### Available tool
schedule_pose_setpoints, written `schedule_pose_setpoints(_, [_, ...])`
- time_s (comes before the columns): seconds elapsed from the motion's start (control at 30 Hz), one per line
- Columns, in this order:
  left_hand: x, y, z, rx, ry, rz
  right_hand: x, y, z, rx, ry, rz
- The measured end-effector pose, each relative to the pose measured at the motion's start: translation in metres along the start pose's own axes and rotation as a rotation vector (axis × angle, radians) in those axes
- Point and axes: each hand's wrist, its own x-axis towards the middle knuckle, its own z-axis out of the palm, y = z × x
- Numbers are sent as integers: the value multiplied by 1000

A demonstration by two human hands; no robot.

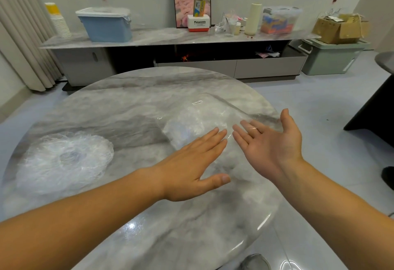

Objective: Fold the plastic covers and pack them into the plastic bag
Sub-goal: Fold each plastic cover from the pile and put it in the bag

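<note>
Presently both hands are empty. The left hand (191, 163) is flat, palm down, fingers straight, over the near part of the clear plastic bag (202, 116); contact cannot be confirmed. The right hand (270, 141) is palm up, fingers loosely spread, above the bag's right edge, close to the table (128, 99) rim. The plastic covers (64, 163) lie in a round crumpled heap well to the left, so the left hand is nearer. Judgement: the bare marble between heap and bag gives room for folding. The bag's opening cannot be located.
</note>
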Motion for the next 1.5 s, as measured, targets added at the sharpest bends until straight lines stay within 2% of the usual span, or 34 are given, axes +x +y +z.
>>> schedule_pose_setpoints(0.2, [-3,4,3,-1,-24,28,16,-3,12,165,8,19])
schedule_pose_setpoints(0.53, [-3,-2,3,30,5,17,-13,-4,0,158,9,53])
schedule_pose_setpoints(0.77, [-2,1,7,44,20,9,-37,-4,10,-217,126,-65])
schedule_pose_setpoints(0.87, [-7,1,7,64,30,27,-44,-1,19,-556,238,-194])
schedule_pose_setpoints(0.93, [-15,0,4,56,43,55,-47,4,26,-748,230,-264])
schedule_pose_setpoints(1.0, [-28,-7,2,45,65,55,-50,12,34,-819,134,-308])
schedule_pose_setpoints(1.07, [-45,-20,-1,31,81,-32,-54,26,43,-880,-6,-316])
schedule_pose_setpoints(1.17, [-81,-51,-3,52,97,-304,-56,59,50,-1094,-236,-263])
schedule_pose_setpoints(1.3, [-141,-97,3,151,59,-678,-52,109,49,-1613,-569,-143])
schedule_pose_setpoints(1.4, [-169,-121,14,108,26,-825,-42,131,40,-1881,-669,-94])
schedule_pose_setpoints(1.5, [-186,-138,23,43,25,-834,-27,150,34,-1991,-631,-103])
